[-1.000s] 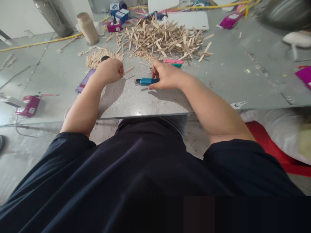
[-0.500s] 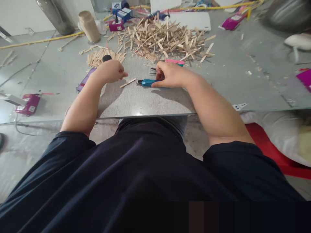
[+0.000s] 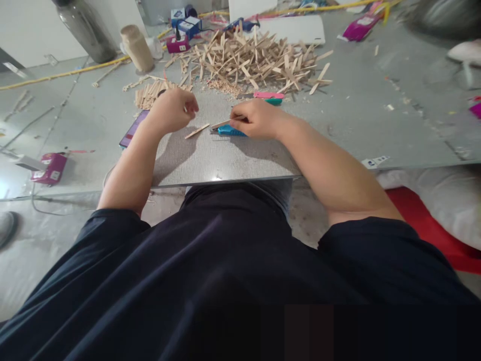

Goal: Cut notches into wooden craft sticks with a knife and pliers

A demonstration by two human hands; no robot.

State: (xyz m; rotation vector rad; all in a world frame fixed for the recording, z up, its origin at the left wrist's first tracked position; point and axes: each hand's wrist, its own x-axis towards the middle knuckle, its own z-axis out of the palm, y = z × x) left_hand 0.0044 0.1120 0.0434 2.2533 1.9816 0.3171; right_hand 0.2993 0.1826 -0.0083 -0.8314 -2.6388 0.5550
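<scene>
My right hand (image 3: pixel 253 118) pinches a thin wooden stick (image 3: pixel 221 124) between thumb and fingers, with the stick's free end pointing left. Just beneath it lies a blue-handled cutter (image 3: pixel 230 131), partly covered by the hand. My left hand (image 3: pixel 176 108) hovers over the board with loosely curled fingers and a gap at the thumb; nothing shows in it. Between the hands, another wooden stick (image 3: pixel 197 131) rests on the grey board (image 3: pixel 210 163). A bundle of short sticks (image 3: pixel 146 95) and a purple-screened phone (image 3: pixel 133 130) are beside my left hand and forearm.
A large heap of wooden sticks (image 3: pixel 259 60) spreads behind my hands, with reddish crumbs (image 3: pixel 223 86) in front. Near my right hand are a pink-handled tool (image 3: pixel 268 95) and a green-handled one (image 3: pixel 273 101). A beige jar (image 3: pixel 137 49) and dark bottle (image 3: pixel 86 32) stand back left.
My right hand has lifted a wooden stick and shifted slightly left, above the blue cutter. The fingers of my left hand have curled back and risen a little.
</scene>
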